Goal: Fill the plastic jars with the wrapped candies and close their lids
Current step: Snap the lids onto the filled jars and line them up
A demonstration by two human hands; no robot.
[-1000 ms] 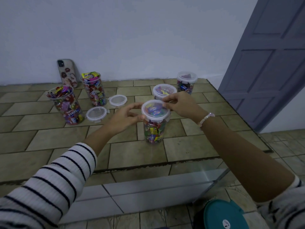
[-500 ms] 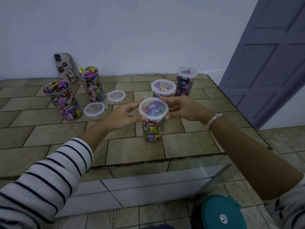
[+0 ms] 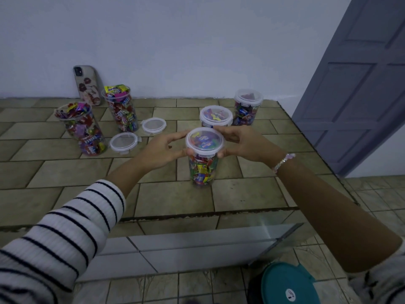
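On the tiled worktop [image 3: 175,196], the lidded candy jar [image 3: 202,170] stands near the front edge. My left hand [image 3: 162,150] and right hand [image 3: 245,145] pinch its clear lid [image 3: 205,140] from opposite sides, fingers curled around the rim.

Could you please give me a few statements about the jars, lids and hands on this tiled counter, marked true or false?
1. Both hands grip the lid of the nearest jar. True: the left hand and right hand are on its lid.
2. Three jars have lids on. True: the nearest one, the middle jar and the far right jar.
3. All loose lids are used up. False: two loose lids lie on the counter.
4. The two open jars are empty. False: both are full of candies.
5. The phone lies flat. False: it leans against the wall.
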